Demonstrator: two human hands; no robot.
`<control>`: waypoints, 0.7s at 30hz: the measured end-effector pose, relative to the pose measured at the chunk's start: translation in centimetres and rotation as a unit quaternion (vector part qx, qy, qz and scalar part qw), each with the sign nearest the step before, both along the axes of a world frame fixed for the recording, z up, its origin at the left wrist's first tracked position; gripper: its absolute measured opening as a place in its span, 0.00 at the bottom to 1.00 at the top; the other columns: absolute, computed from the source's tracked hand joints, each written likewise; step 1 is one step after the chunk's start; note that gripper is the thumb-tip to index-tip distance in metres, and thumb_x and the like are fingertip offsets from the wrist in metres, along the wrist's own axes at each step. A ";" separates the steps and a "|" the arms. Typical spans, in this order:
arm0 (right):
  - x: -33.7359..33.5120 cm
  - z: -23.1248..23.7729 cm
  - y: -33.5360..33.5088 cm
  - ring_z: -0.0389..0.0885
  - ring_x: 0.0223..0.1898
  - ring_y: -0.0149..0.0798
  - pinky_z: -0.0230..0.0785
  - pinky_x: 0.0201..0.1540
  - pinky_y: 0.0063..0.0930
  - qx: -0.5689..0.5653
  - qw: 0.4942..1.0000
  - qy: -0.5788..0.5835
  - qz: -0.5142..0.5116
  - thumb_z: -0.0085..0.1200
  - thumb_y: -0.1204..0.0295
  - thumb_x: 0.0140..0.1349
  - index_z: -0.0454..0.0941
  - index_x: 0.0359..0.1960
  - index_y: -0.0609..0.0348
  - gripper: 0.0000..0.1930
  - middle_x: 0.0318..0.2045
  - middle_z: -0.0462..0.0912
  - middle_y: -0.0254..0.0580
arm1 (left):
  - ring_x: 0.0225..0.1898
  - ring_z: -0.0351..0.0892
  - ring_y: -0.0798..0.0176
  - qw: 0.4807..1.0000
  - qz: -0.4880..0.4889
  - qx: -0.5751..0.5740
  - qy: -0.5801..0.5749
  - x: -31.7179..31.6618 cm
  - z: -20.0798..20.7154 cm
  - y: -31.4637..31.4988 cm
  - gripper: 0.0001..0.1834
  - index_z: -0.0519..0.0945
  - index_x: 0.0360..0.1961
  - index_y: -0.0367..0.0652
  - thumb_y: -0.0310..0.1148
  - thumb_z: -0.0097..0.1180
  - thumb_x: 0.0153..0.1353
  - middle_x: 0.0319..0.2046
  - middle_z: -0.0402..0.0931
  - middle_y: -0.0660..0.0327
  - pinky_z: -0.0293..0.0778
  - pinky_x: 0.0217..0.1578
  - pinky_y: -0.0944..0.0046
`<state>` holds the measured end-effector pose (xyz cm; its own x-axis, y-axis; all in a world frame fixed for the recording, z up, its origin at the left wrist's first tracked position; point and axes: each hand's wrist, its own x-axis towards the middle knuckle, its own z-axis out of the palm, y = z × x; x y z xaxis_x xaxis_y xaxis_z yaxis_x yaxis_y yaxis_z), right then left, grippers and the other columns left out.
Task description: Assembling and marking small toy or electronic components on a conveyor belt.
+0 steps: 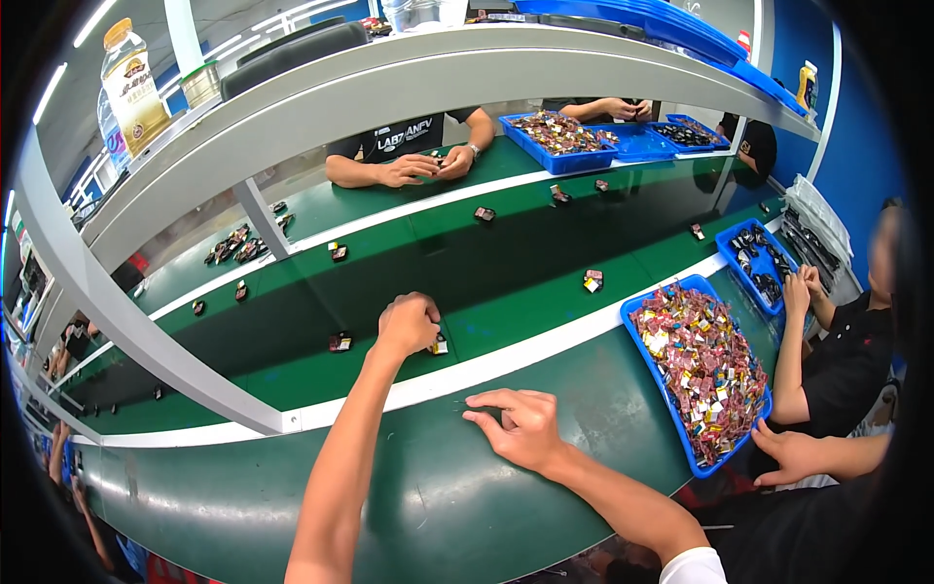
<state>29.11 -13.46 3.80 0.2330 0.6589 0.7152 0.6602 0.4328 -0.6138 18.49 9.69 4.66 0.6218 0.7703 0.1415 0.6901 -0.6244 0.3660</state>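
Observation:
My left hand point(409, 323) reaches over the dark green conveyor belt point(438, 258), its fingers curled downward. Just beside its fingertips lies a small black part with a white and yellow label point(440, 345); whether the fingers touch it is hidden. My right hand point(523, 428) hovers over the green bench top point(428, 487). Its thumb and forefinger are apart at the tips, with nothing plain between them, and the other fingers are bent. Left of my left hand, another small black-and-red part point(340, 342) rests on the belt.
A blue tray point(697, 465) heaped with small labelled parts stands at right, before a blue tray of black parts point(757, 268). Co-workers sit opposite and at right; one person's hand point(790, 456) is near the heaped tray. A grey shelf beam point(467, 60) crosses above.

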 end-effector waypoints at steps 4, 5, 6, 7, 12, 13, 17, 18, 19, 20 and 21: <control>0.1 -0.2 -0.1 0.70 0.11 0.33 0.64 0.19 0.26 -0.008 1.000 -0.003 -0.001 0.72 0.75 0.49 0.85 0.29 0.53 0.07 0.21 0.84 0.33 | 0.38 0.85 0.55 0.998 0.040 -0.038 0.013 -0.6 0.5 -0.4 0.09 0.87 0.30 0.45 0.32 0.72 0.47 0.31 0.84 0.58 0.79 0.41 0.57; 0.0 -0.1 -0.1 0.70 0.11 0.33 0.64 0.19 0.26 -0.009 1.000 -0.005 0.001 0.72 0.75 0.49 0.85 0.29 0.53 0.07 0.21 0.84 0.33 | 0.38 0.85 0.55 0.998 0.042 -0.037 0.013 -0.8 0.7 -0.4 0.09 0.87 0.30 0.45 0.32 0.72 0.47 0.31 0.84 0.58 0.79 0.41 0.57; 0.0 -0.1 0.0 0.70 0.11 0.33 0.64 0.19 0.26 -0.008 1.000 -0.005 0.003 0.72 0.75 0.49 0.85 0.29 0.53 0.07 0.21 0.84 0.33 | 0.42 0.84 0.52 0.996 0.060 -0.057 0.020 -1.0 0.7 -0.3 0.10 0.85 0.29 0.45 0.34 0.73 0.46 0.34 0.84 0.58 0.79 0.43 0.55; 0.1 -0.3 0.1 0.67 0.11 0.29 0.61 0.18 0.24 0.007 1.000 -0.008 0.011 0.72 0.77 0.48 0.85 0.29 0.55 0.08 0.23 0.85 0.34 | 0.46 0.83 0.50 0.994 0.079 -0.076 0.026 -1.1 0.7 -0.2 0.11 0.84 0.27 0.45 0.35 0.75 0.45 0.38 0.84 0.57 0.79 0.46 0.53; 0.1 -0.2 0.0 0.64 0.10 0.25 0.57 0.16 0.22 0.020 1.000 -0.013 0.013 0.73 0.78 0.47 0.85 0.29 0.56 0.09 0.23 0.86 0.34 | 0.47 0.83 0.49 0.984 0.116 -0.132 0.003 -1.5 -0.1 0.5 0.13 0.84 0.29 0.45 0.37 0.75 0.46 0.41 0.84 0.54 0.78 0.48 0.52; 0.0 -0.1 -0.1 0.68 0.11 0.29 0.61 0.18 0.24 0.000 1.000 -0.014 0.004 0.72 0.76 0.48 0.85 0.29 0.55 0.08 0.21 0.84 0.34 | 0.48 0.83 0.49 0.979 0.126 -0.159 -0.003 -1.5 -0.2 0.5 0.14 0.83 0.30 0.45 0.37 0.75 0.46 0.42 0.84 0.54 0.78 0.48 0.52; -0.2 0.1 -0.1 0.71 0.12 0.32 0.64 0.19 0.26 -0.021 1.000 -0.015 -0.002 0.72 0.75 0.49 0.85 0.29 0.53 0.08 0.17 0.80 0.33 | 0.42 0.86 0.51 0.979 0.135 -0.154 -0.003 -2.3 -0.7 1.1 0.14 0.83 0.31 0.42 0.36 0.74 0.47 0.37 0.85 0.53 0.80 0.45 0.54; -0.2 0.1 -0.1 0.71 0.12 0.32 0.64 0.19 0.26 -0.022 1.000 -0.014 -0.003 0.72 0.75 0.49 0.85 0.29 0.53 0.08 0.17 0.80 0.33 | 0.36 0.86 0.53 0.969 0.131 -0.210 -0.015 -2.4 -0.1 0.9 0.13 0.82 0.31 0.40 0.35 0.72 0.49 0.32 0.85 0.53 0.80 0.39 0.56; -0.1 0.2 -0.1 0.70 0.11 0.32 0.63 0.19 0.26 -0.016 1.000 -0.014 -0.004 0.72 0.74 0.49 0.85 0.30 0.53 0.08 0.16 0.80 0.33 | 0.30 0.86 0.56 0.956 0.127 -0.264 -0.028 -2.6 0.4 0.6 0.12 0.82 0.32 0.38 0.33 0.71 0.51 0.26 0.84 0.54 0.80 0.34 0.58; -0.1 0.2 -0.1 0.69 0.11 0.32 0.63 0.19 0.26 -0.011 1.000 -0.014 -0.005 0.72 0.74 0.49 0.86 0.30 0.53 0.08 0.16 0.80 0.33 | 0.30 0.86 0.56 0.955 0.127 -0.265 -0.027 -2.7 0.8 0.1 0.12 0.82 0.32 0.38 0.33 0.71 0.51 0.26 0.84 0.54 0.80 0.34 0.58; -0.1 0.1 -0.1 0.69 0.11 0.32 0.63 0.19 0.26 -0.012 1.000 -0.014 -0.005 0.72 0.74 0.49 0.86 0.30 0.53 0.08 0.16 0.80 0.33 | 0.25 0.83 0.59 0.953 0.133 -0.266 -0.061 -2.8 1.1 -0.6 0.11 0.81 0.33 0.36 0.31 0.68 0.53 0.23 0.82 0.55 0.78 0.30 0.60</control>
